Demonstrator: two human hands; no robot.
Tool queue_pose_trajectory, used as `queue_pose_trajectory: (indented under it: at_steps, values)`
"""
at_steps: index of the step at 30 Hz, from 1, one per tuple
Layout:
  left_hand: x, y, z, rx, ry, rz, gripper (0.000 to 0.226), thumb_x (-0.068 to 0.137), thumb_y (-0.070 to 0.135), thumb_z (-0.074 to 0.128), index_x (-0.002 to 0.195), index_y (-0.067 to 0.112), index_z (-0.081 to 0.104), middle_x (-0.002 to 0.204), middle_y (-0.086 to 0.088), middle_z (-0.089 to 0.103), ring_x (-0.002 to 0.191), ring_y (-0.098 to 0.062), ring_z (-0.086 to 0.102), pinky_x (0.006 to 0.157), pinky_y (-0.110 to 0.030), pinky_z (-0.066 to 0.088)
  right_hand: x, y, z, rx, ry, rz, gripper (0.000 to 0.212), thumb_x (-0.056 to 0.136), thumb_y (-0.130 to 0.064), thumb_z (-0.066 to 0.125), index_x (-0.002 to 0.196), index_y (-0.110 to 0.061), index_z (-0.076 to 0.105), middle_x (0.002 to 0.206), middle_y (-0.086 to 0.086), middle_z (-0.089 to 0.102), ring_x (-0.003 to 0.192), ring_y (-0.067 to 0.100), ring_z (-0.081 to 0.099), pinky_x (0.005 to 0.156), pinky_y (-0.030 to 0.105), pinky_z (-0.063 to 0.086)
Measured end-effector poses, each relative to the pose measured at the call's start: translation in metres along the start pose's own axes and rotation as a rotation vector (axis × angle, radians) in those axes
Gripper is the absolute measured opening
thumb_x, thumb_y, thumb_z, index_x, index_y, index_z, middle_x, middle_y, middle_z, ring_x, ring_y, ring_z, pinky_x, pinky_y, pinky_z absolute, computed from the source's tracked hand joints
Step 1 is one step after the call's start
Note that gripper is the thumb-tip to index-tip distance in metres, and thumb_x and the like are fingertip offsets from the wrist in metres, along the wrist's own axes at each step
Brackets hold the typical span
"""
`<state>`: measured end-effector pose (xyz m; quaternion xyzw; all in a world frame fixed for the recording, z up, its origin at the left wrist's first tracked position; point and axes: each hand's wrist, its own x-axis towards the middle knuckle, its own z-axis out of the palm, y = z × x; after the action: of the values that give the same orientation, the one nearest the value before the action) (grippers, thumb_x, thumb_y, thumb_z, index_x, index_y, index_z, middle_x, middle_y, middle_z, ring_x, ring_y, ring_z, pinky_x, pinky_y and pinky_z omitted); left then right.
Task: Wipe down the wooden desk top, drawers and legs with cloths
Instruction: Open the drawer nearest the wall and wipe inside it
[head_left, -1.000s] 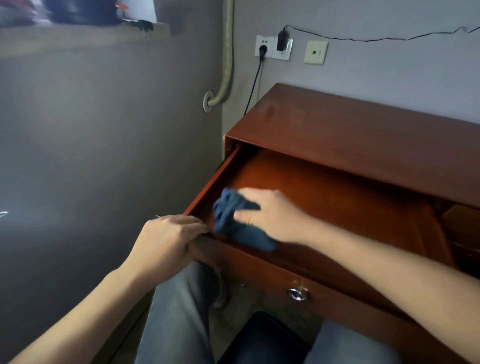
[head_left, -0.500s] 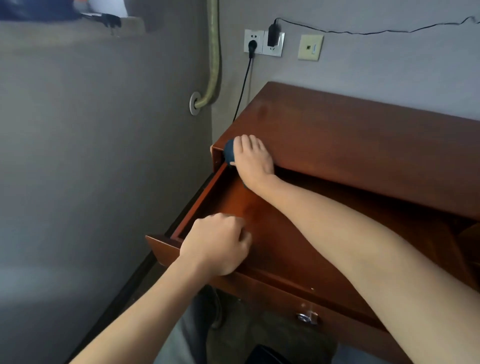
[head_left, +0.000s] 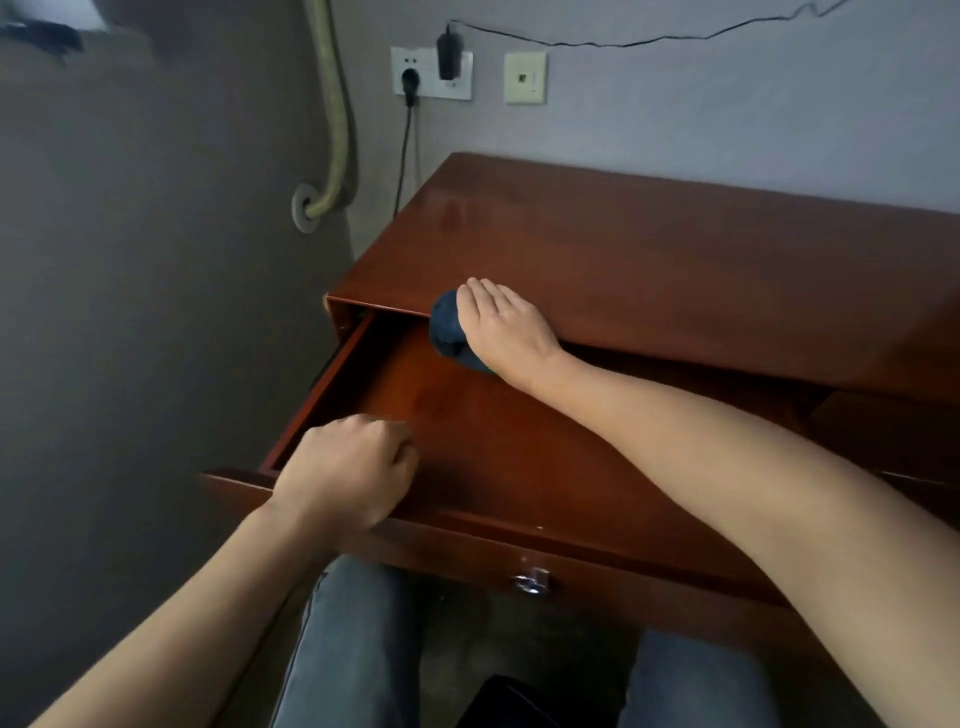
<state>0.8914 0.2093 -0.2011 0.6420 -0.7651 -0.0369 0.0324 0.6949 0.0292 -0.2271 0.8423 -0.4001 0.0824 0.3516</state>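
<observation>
Head view, seated at the wooden desk (head_left: 649, 249), which fills the centre and right of the frame, its left end close to the grey wall. The left drawer (head_left: 467, 447) is pulled well out toward me, its floor bare and reddish-brown, its front panel running across the lower middle of the frame with a small metal pull (head_left: 531, 581) on its face. My right hand (head_left: 504, 325) lies at centre frame on the front edge of the desk top, just above the back of the open drawer. Its fingers are straight and pressed together, flat, pointing toward the upper left, palm down on the blue cloth (head_left: 449, 330). The cloth is bunched under the palm; it shows at the left of the hand, and a fold hangs below the edge toward the drawer cavity. My right forearm crosses the drawer diagonally from the lower right. My left hand (head_left: 348, 478) is at lower left of centre, on the drawer's front rail near its left corner; fingers curled over the rail and gripping it, knuckles up. I cannot see the fingertips, as they are tucked under. Below the drawer front: my knees in grey jeans (head_left: 353, 649), bottom of frame. Upper left of centre: a double wall socket (head_left: 431, 73) with a plug and a black adapter, a cable running down behind the desk. Just right of it is a beige wall plate (head_left: 524, 78). A yellowish pipe (head_left: 337, 119) drops down the wall corner into a round flange.
</observation>
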Motion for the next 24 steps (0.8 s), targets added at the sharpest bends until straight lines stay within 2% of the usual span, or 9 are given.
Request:
queue_pose_trajectory:
  at_steps: [3, 5, 8, 10, 15, 17, 19, 22, 24]
  values:
    - [-0.005, 0.028, -0.005, 0.066, 0.082, 0.108, 0.053, 0.09, 0.046, 0.019, 0.101, 0.029, 0.068, 0.101, 0.01, 0.069, 0.096, -0.02, 0.069, 0.073, -0.038, 0.057, -0.049, 0.036, -0.003, 0.021, -0.01, 0.042, 0.047, 0.094, -0.008, 0.045, 0.137, 0.008, 0.054, 0.136, 0.025, 0.062, 0.127, 0.033, 0.062, 0.11, 0.039, 0.048]
    - [-0.012, 0.057, -0.009, -0.013, 0.098, 0.179, 0.053, 0.093, 0.051, 0.021, 0.113, 0.03, 0.065, 0.112, 0.01, 0.071, 0.106, -0.021, 0.069, 0.08, -0.039, 0.057, -0.079, 0.059, -0.008, 0.055, -0.03, 0.072, 0.047, 0.094, -0.004, 0.042, 0.137, 0.01, 0.054, 0.137, 0.027, 0.06, 0.127, 0.035, 0.061, 0.111, 0.041, 0.047]
    - [-0.029, 0.097, -0.004, -0.035, 0.005, 0.298, 0.064, 0.096, 0.07, 0.019, 0.129, 0.031, 0.057, 0.124, 0.009, 0.068, 0.116, -0.019, 0.064, 0.091, -0.037, 0.052, -0.131, 0.095, -0.017, 0.065, -0.075, 0.108, 0.05, 0.09, 0.002, 0.063, 0.138, 0.012, 0.052, 0.139, 0.028, 0.058, 0.129, 0.036, 0.06, 0.112, 0.043, 0.046]
    - [-0.035, 0.104, 0.003, 0.012, -0.026, 0.371, 0.077, 0.096, 0.077, 0.012, 0.136, 0.03, 0.057, 0.124, 0.008, 0.069, 0.118, -0.016, 0.064, 0.096, -0.036, 0.05, -0.164, 0.117, -0.023, 0.067, -0.113, 0.143, 0.054, 0.088, 0.004, 0.066, 0.139, 0.012, 0.051, 0.14, 0.028, 0.057, 0.13, 0.037, 0.059, 0.112, 0.044, 0.046]
    - [-0.025, 0.097, 0.015, 0.039, 0.133, 0.401, 0.073, 0.103, 0.07, 0.024, 0.134, 0.02, 0.066, 0.13, 0.0, 0.071, 0.126, -0.02, 0.064, 0.104, -0.038, 0.051, -0.226, 0.154, -0.035, 0.028, -0.07, 0.259, 0.048, 0.092, 0.002, 0.04, 0.138, 0.011, 0.054, 0.139, 0.026, 0.059, 0.126, 0.037, 0.062, 0.108, 0.046, 0.049]
    - [-0.022, 0.098, 0.017, 0.043, 0.117, 0.394, 0.076, 0.102, 0.071, 0.02, 0.143, 0.02, 0.06, 0.144, 0.0, 0.062, 0.14, -0.019, 0.052, 0.115, -0.039, 0.041, -0.24, 0.16, -0.038, 0.019, -0.048, 0.286, 0.049, 0.092, 0.002, 0.037, 0.136, 0.01, 0.056, 0.135, 0.026, 0.061, 0.123, 0.038, 0.064, 0.105, 0.047, 0.052]
    - [-0.016, 0.099, 0.016, 0.059, 0.087, 0.376, 0.082, 0.1, 0.073, 0.012, 0.153, 0.021, 0.048, 0.157, 0.002, 0.049, 0.151, -0.016, 0.035, 0.124, -0.038, 0.028, -0.245, 0.162, -0.042, 0.007, -0.071, 0.32, 0.046, 0.088, 0.007, 0.046, 0.133, 0.011, 0.058, 0.132, 0.027, 0.064, 0.119, 0.039, 0.066, 0.101, 0.048, 0.054]
    - [-0.002, 0.103, 0.014, 0.086, 0.097, 0.359, 0.087, 0.098, 0.074, 0.004, 0.159, 0.022, 0.038, 0.164, 0.003, 0.037, 0.156, -0.014, 0.021, 0.128, -0.036, 0.018, -0.251, 0.16, -0.06, 0.005, -0.238, 0.463, 0.048, 0.078, 0.01, 0.069, 0.126, 0.011, 0.061, 0.122, 0.028, 0.068, 0.107, 0.04, 0.071, 0.086, 0.048, 0.06]
    - [0.007, 0.106, 0.016, 0.073, 0.094, 0.369, 0.087, 0.097, 0.072, 0.001, 0.161, 0.023, 0.032, 0.167, 0.004, 0.032, 0.157, -0.012, 0.017, 0.129, -0.035, 0.014, -0.255, 0.157, -0.084, -0.001, -0.328, 0.623, 0.037, 0.088, 0.0, 0.067, 0.124, 0.005, 0.061, 0.116, 0.022, 0.07, 0.1, 0.04, 0.072, 0.075, 0.043, 0.057]
